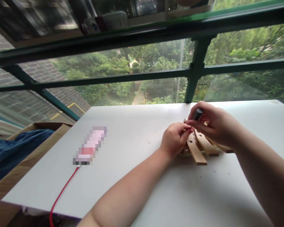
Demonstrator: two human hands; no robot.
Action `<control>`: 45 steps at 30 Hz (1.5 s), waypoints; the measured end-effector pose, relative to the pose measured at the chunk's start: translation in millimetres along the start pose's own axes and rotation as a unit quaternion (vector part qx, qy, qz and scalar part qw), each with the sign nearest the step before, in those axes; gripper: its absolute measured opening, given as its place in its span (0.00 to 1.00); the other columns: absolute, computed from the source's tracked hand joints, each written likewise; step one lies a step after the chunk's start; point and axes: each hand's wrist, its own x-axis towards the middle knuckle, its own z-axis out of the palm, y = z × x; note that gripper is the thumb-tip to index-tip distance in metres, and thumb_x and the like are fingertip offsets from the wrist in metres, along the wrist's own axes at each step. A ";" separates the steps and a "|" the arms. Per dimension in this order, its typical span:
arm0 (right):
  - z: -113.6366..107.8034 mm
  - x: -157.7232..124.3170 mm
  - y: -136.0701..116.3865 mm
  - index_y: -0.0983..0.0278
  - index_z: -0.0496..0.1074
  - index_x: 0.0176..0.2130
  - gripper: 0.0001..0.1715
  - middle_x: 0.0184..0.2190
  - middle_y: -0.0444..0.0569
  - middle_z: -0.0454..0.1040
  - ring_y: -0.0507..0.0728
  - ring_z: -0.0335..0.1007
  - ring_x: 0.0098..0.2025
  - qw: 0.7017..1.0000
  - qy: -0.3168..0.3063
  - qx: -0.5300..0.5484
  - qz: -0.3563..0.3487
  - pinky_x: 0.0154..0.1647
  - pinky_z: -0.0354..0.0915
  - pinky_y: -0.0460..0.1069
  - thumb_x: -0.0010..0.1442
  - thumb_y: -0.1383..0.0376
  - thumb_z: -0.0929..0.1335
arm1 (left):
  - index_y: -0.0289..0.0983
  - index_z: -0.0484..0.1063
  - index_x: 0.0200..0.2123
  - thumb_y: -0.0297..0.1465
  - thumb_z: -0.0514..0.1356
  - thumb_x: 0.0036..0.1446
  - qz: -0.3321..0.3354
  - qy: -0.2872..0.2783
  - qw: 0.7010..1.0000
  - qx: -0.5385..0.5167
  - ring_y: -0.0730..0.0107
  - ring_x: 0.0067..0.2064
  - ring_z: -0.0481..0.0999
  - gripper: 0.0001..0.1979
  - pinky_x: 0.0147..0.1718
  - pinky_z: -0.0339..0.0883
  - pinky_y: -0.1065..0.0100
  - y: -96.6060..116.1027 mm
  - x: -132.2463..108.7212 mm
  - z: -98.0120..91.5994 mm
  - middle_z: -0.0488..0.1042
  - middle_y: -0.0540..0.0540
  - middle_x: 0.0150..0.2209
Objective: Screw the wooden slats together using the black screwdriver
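My right hand is closed around the dark, thick handle of a screwdriver, held tilted with its lower end toward the wood. Right beside it, my left hand is closed in a pinch near the screwdriver's lower end; what its fingertips hold is too small to make out. Both hands are over a wooden frame with flat bars, which looks like a small xylophone. Several pale bars fan out toward me, with round holes or screw heads in them. The hands hide its far part.
The xylophone rests on a white table. A blurred-out phone lies at the left, with a red cable running over the front edge. Small dark specks dot the tabletop. A cardboard box holding blue cloth stands left; a green-framed window is behind.
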 end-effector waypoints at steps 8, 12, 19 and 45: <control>-6.1 -7.0 3.0 0.55 0.63 0.54 0.21 0.45 0.51 0.73 0.58 0.72 0.39 0.990 -0.034 0.136 -0.034 0.39 0.70 0.54 0.61 0.67 0.64 | 0.39 0.76 0.39 0.34 0.56 0.63 0.021 0.000 1.000 -0.007 0.65 0.44 0.76 0.10 0.49 0.69 0.64 2.2 1.8 -1.0 0.80 0.46 0.41; -5.7 -5.1 4.9 0.57 0.65 0.47 0.14 0.39 0.50 0.74 0.58 0.72 0.35 0.992 -0.028 0.122 -0.019 0.35 0.70 0.53 0.60 0.66 0.66 | 0.39 0.76 0.40 0.33 0.56 0.63 0.024 -0.003 1.000 0.002 0.65 0.45 0.76 0.10 0.49 0.69 0.64 1.6 1.5 -0.2 0.80 0.46 0.41; -3.5 -0.4 -0.9 0.59 0.64 0.42 0.10 0.30 0.45 0.72 0.54 0.69 0.27 0.996 0.011 0.088 0.011 0.28 0.66 0.50 0.59 0.63 0.68 | 0.39 0.76 0.41 0.34 0.55 0.64 0.012 -0.008 1.000 0.000 0.66 0.44 0.76 0.10 0.47 0.69 0.65 -0.8 0.2 2.7 0.80 0.47 0.42; 0.5 0.5 -5.9 0.57 0.61 0.37 0.08 0.21 0.41 0.65 0.52 0.62 0.22 0.999 0.025 0.029 0.027 0.23 0.57 0.48 0.61 0.59 0.67 | 0.40 0.72 0.41 0.28 0.50 0.64 0.005 -0.027 1.000 0.010 0.67 0.43 0.74 0.11 0.47 0.66 0.66 0.3 0.1 1.9 0.78 0.49 0.40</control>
